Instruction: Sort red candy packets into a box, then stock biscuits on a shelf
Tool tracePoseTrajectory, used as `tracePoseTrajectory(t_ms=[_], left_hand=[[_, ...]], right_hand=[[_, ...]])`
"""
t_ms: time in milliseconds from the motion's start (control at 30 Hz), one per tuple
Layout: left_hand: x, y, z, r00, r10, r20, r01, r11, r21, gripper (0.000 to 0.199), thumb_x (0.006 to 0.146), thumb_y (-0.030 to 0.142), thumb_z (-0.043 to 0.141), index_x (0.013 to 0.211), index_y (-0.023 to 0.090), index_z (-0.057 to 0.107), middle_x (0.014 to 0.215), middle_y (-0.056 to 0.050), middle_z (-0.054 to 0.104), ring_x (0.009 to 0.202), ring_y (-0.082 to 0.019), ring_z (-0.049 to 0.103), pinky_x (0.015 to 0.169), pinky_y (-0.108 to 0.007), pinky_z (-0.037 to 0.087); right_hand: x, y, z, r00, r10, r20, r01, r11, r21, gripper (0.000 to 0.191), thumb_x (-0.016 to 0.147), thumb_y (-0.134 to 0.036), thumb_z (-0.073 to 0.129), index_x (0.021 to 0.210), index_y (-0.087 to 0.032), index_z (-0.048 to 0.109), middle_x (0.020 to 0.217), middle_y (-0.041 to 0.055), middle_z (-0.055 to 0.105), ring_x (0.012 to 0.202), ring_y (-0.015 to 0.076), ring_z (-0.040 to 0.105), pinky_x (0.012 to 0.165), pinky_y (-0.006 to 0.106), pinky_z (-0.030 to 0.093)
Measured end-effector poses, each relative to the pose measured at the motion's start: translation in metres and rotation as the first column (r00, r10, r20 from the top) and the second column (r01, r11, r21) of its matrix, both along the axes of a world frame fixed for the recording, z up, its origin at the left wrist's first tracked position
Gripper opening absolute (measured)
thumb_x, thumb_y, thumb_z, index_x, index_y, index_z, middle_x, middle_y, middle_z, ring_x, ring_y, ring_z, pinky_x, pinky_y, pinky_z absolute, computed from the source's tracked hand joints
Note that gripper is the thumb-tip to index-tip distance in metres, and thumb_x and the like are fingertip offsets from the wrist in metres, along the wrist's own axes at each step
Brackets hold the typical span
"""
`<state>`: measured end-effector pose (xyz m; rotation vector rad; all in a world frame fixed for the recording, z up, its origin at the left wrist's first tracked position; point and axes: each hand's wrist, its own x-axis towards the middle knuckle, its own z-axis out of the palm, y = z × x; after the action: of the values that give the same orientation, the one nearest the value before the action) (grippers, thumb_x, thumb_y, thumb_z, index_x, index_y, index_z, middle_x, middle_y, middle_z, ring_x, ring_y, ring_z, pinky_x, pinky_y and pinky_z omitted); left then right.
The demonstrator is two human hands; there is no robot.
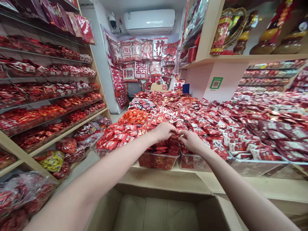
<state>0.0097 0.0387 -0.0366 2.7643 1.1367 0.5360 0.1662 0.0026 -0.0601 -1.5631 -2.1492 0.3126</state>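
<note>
Curling fingers inward over the red packets [160, 149] in a clear bin [157, 155], left hand [165, 131] and right hand [192, 140] may pinch something, I cannot tell, and a careless sweep could drop loose packets into the open carton [166, 181].

Crinkled packets [113, 144] look glossy, probably plastic film, though small to judge; bins [255, 167] are smooth, clear plastic, the box [163, 180] matt cardboard, the cabinet [209, 33] smooth wood.
</note>
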Motion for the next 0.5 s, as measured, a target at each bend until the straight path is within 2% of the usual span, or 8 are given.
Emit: tracePoseTrajectory(t_ms=[133, 267, 367, 500], left_hand=[[0.001, -0.002, -0.003, 1.0, -0.002, -0.026, 0.002, 1.0, -0.019, 0.022, 0.069, 0.01, 0.055, 0.085, 0.017, 0.067, 0.085, -0.001, 0.069, 0.078, -0.013, 0.061, 0.073, -0.021, 0.044], [-0.001, -0.008, 0.003, 1.0, 0.011, 0.004, -0.011, 1.0, -0.018, 0.025, 0.071, 0.011, 0.052, 0.093, 0.016, 0.064, 0.092, -0.002, 0.068, 0.083, -0.012, 0.06, 0.075, -0.022, 0.044], [-0.012, -0.02, 0.009, 0.994, 0.027, 0.108, -0.032, 0.998, 0.05, 0.026, 0.075, 0.011, 0.047, 0.095, 0.016, 0.062, 0.095, -0.003, 0.066, 0.087, -0.012, 0.058, 0.08, -0.023, 0.042], [-0.039, -0.037, 0.009, 0.965, 0.124, 0.23, -0.163, 0.974, 0.16, 0.02, 0.075, 0.016, 0.049, 0.089, 0.017, 0.064, 0.085, -0.003, 0.064, 0.08, -0.014, 0.057, 0.074, -0.026, 0.044]], right_hand=[[0.001, -0.003, 0.001, 0.999, 0.024, 0.023, -0.023, 0.999, -0.021, 0.02, 0.074, -0.015, 0.046, 0.084, -0.016, 0.064, 0.065, 0.0023, 0.064, 0.062, 0.0138, 0.057, 0.058, 0.021, 0.038], [0.002, -0.005, 0.002, 1.0, 0.001, 0.031, -0.001, 1.0, -0.016, 0.025, 0.075, -0.014, 0.044, 0.092, -0.015, 0.063, 0.077, 0.0053, 0.066, 0.068, 0.0146, 0.058, 0.061, 0.021, 0.038], [0.004, -0.009, 0.0, 0.999, -0.037, 0.026, 0.037, 0.999, -0.002, 0.028, 0.076, -0.016, 0.043, 0.099, -0.014, 0.059, 0.082, 0.0065, 0.066, 0.071, 0.0153, 0.058, 0.062, 0.021, 0.039], [0.005, -0.018, -0.005, 0.997, -0.073, 0.01, 0.073, 0.996, 0.059, 0.029, 0.075, -0.016, 0.045, 0.103, -0.015, 0.055, 0.081, 0.0057, 0.066, 0.072, 0.0165, 0.059, 0.064, 0.022, 0.039]])
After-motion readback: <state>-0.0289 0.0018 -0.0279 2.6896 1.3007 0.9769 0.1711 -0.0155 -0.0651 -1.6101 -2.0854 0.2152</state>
